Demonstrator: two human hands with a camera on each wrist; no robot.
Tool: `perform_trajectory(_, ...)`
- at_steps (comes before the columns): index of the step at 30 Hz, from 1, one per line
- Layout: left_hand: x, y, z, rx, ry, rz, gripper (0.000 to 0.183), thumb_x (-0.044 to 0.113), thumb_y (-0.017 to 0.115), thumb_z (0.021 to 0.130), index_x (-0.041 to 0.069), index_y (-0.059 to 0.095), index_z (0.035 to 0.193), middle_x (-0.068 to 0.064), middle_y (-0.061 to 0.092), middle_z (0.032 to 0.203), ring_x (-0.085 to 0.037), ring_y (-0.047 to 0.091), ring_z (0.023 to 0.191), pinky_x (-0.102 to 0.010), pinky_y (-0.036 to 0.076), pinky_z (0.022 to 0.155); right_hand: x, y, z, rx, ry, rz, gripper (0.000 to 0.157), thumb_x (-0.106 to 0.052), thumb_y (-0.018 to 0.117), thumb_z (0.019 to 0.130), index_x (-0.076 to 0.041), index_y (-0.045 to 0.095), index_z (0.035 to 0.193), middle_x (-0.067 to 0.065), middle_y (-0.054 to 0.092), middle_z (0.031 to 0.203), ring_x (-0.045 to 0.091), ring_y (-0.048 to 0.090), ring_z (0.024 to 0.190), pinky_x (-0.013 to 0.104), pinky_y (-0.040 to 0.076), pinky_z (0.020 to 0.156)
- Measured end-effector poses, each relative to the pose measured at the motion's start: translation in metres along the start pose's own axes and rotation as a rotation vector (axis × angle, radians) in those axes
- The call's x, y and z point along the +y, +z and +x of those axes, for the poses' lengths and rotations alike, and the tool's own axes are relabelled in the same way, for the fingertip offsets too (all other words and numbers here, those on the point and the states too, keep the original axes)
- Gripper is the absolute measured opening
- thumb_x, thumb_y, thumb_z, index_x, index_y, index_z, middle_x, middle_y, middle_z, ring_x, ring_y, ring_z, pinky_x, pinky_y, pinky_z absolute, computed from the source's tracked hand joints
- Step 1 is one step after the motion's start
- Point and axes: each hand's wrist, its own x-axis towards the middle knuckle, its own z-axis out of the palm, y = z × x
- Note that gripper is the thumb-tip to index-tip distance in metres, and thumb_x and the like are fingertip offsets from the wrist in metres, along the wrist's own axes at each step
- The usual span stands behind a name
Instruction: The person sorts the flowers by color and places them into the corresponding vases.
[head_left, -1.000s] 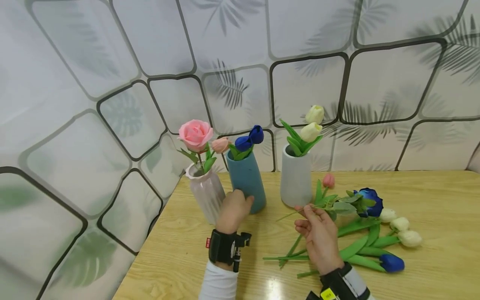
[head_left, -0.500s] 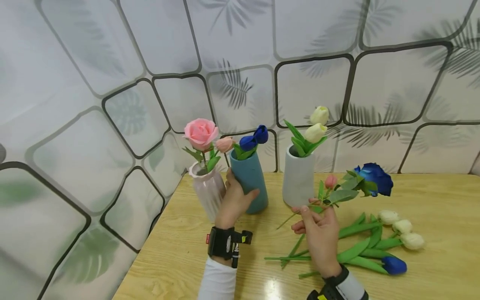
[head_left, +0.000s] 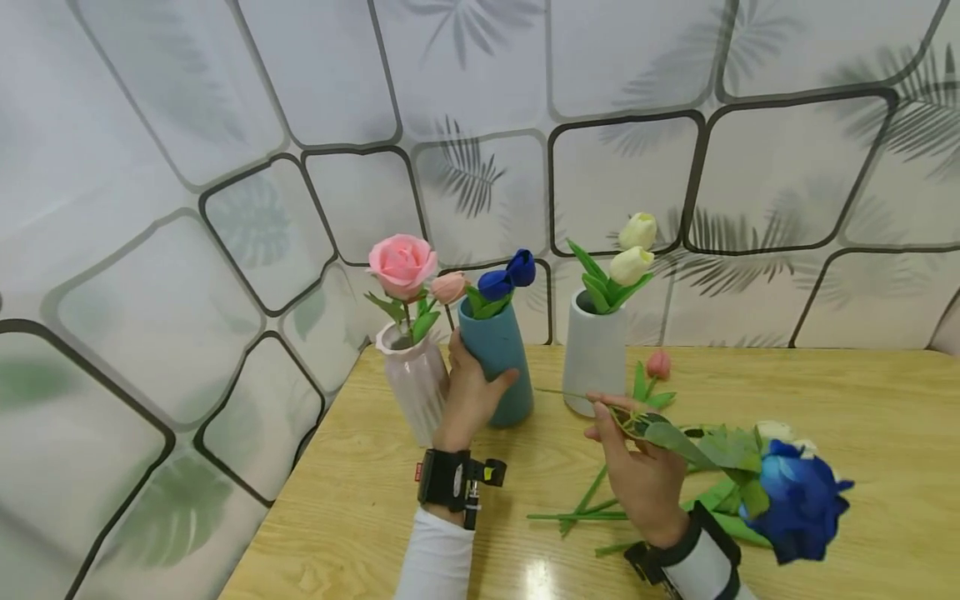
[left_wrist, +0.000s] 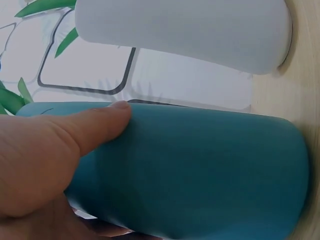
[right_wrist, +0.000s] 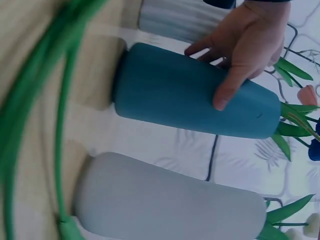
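My left hand (head_left: 472, 398) grips the teal vase (head_left: 497, 350), which holds two blue tulips (head_left: 506, 279). In the left wrist view the thumb (left_wrist: 102, 125) lies along the vase's side, and the other fingers go round beneath, partly hidden. My right hand (head_left: 647, 487) pinches the thin stem of a blue rose (head_left: 798, 504). Its bloom hangs to the right over the flowers on the table, and the stem's bare end points left towards the vases. The right wrist view shows the teal vase (right_wrist: 175, 92) with the left hand (right_wrist: 252, 42) on it, but not the rose's bloom.
A ribbed pale pink vase (head_left: 415, 387) with a pink rose (head_left: 402, 265) and a peach tulip stands left. Right of the teal vase is a white vase (head_left: 592, 354) with two white tulips (head_left: 632, 267). Loose tulips, including a pink one (head_left: 658, 364), lie on the wooden table (head_left: 345, 517).
My right hand has lifted the blue rose from the table and turned it, its bloom swinging right and nearer. My left hand has moved up slightly and taken hold of the teal vase.
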Motion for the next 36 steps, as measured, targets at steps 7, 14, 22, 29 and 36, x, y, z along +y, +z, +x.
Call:
perform_trajectory(7, -0.001, -0.004, 0.000, -0.016, 0.038, 0.009, 0.103, 0.029, 0.075, 0.091, 0.005, -0.001, 0.155, -0.031, 0.024, 0.155, -0.046, 0.039, 0.137, -0.062, 0.032, 0.109, -0.008, 0.020, 0.028, -0.113, -0.040, -0.132, 0.024, 0.018, 0.064, 0.085, 0.009, 0.071, 0.106, 0.020, 0.071, 0.083, 0.016, 0.069, 0.064, 0.016, 0.054, 0.066)
perform_trajectory(14, -0.001, -0.002, 0.000, -0.004, 0.068, 0.007, 0.101, 0.025, 0.075, 0.090, 0.003, 0.001, 0.155, -0.031, 0.027, 0.152, -0.047, 0.042, 0.134, -0.061, 0.037, 0.107, -0.003, 0.040, 0.054, -0.213, -0.027, -0.255, 0.024, 0.012, 0.064, 0.089, 0.006, 0.069, 0.112, 0.017, 0.071, 0.089, 0.025, 0.069, 0.063, 0.019, 0.045, 0.048)
perform_trajectory(22, -0.002, -0.003, 0.000, -0.006, 0.070, 0.007, 0.102, 0.027, 0.076, 0.090, 0.002, 0.000, 0.155, -0.033, 0.028, 0.151, -0.050, 0.042, 0.133, -0.062, 0.036, 0.106, 0.006, 0.059, 0.076, -0.233, -0.031, -0.372, 0.014, 0.002, 0.065, 0.093, 0.003, 0.071, 0.106, 0.009, 0.069, 0.067, 0.016, 0.065, 0.052, 0.020, 0.049, 0.048)
perform_trajectory(29, -0.002, -0.004, 0.000, -0.012, 0.073, 0.017, 0.100, 0.026, 0.074, 0.091, 0.001, 0.000, 0.154, -0.033, 0.027, 0.151, -0.049, 0.044, 0.132, -0.060, 0.038, 0.106, 0.011, 0.063, 0.084, -0.278, -0.019, -0.453, 0.016, -0.011, 0.059, 0.100, -0.002, 0.068, 0.110, 0.004, 0.070, 0.067, 0.012, 0.061, 0.051, 0.021, 0.035, 0.041)
perform_trajectory(36, -0.003, -0.003, 0.000, -0.010, 0.084, 0.024, 0.100, 0.028, 0.074, 0.092, 0.000, 0.000, 0.153, -0.035, 0.029, 0.149, -0.051, 0.045, 0.130, -0.062, 0.038, 0.105, 0.012, 0.070, 0.092, -0.507, 0.295, -0.464, 0.033, -0.027, 0.040, 0.109, -0.007, 0.059, 0.126, 0.010, 0.067, 0.084, 0.022, 0.068, 0.074, 0.031, 0.048, 0.053)
